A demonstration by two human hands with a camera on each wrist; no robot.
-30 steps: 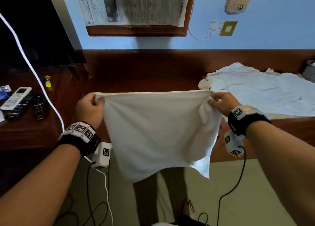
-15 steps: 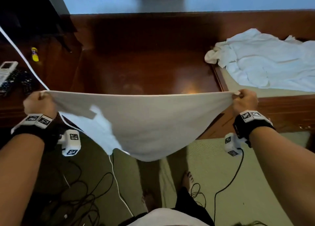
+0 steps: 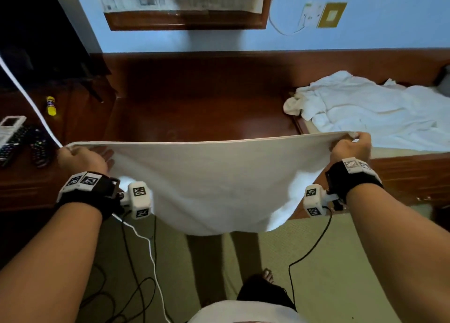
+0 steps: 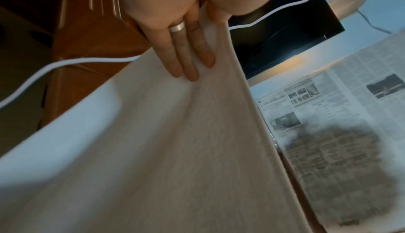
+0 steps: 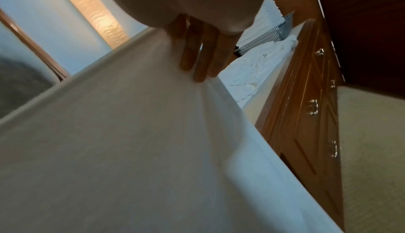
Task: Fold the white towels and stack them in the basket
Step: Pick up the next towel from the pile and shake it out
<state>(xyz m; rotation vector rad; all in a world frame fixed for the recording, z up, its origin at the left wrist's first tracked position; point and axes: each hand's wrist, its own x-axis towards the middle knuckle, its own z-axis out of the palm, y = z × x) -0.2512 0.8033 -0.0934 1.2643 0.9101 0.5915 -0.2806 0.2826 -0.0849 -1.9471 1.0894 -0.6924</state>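
A white towel point(image 3: 214, 183) hangs stretched in the air between my two hands, its top edge taut and level above the dark wooden table point(image 3: 199, 118). My left hand point(image 3: 80, 157) pinches the towel's left corner, with several fingers point(image 4: 186, 54) lying flat along the cloth point(image 4: 175, 150). My right hand point(image 3: 350, 147) pinches the right corner, fingers point(image 5: 203, 60) pressed against the towel point(image 5: 131, 150). A heap of unfolded white towels point(image 3: 365, 110) lies on the surface at the right. The grey mesh basket point(image 5: 265, 39) holding folded white towels stands beyond that heap.
Remote controls point(image 3: 17, 140) and a small yellow bottle point(image 3: 51, 105) lie on the low cabinet at the left. A white cable point(image 3: 31, 101) crosses there. Black cables point(image 3: 136, 286) trail on the floor by my foot point(image 3: 267, 276). A drawer unit point(image 5: 311, 108) stands below the towel heap.
My hands have spread from a narrow hold to a wide one, pulling the towel's top edge taut. In the last half second they have stayed spread while the view tilted up.
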